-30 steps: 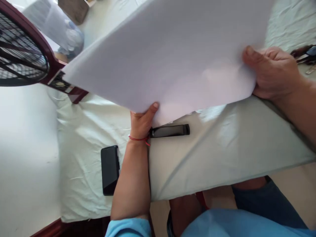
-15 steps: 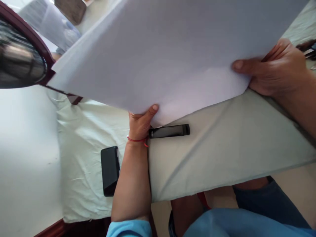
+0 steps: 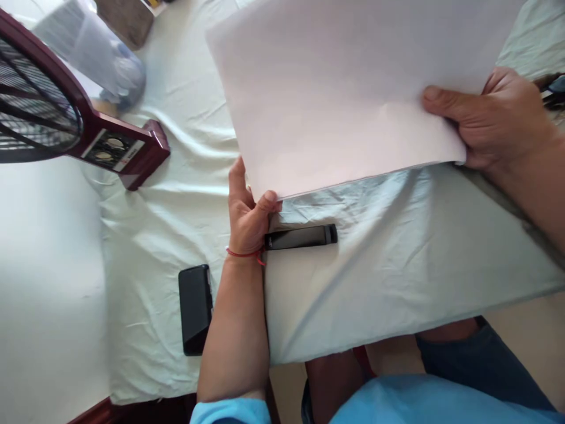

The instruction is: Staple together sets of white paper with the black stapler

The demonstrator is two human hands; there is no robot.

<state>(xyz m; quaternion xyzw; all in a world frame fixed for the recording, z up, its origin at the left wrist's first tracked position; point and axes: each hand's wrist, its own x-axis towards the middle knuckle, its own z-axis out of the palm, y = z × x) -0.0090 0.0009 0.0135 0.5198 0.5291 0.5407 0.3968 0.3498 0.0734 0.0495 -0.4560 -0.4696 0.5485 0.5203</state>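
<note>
A large white paper sheet (image 3: 344,88) is held just above the pale green cloth (image 3: 397,277) that covers the table. My left hand (image 3: 247,212) pinches the sheet's near left corner, thumb on top and fingers beneath. My right hand (image 3: 489,121) grips the sheet's near right corner, thumb pressed on its upper face. A slim black bar-shaped device (image 3: 302,237) lies on the cloth right beside my left wrist, which wears a red thread.
A black phone (image 3: 195,309) lies on the cloth left of my forearm. A maroon racket-shaped swatter (image 3: 88,135) rests at the far left. A clear plastic bag (image 3: 95,53) sits behind it. Dark objects (image 3: 554,88) show at the right edge. My knees are below the table edge.
The sheet has swung round and moved right, and its left part no longer covers the swatter's handle. My left hand's fingers now show beside the corner.
</note>
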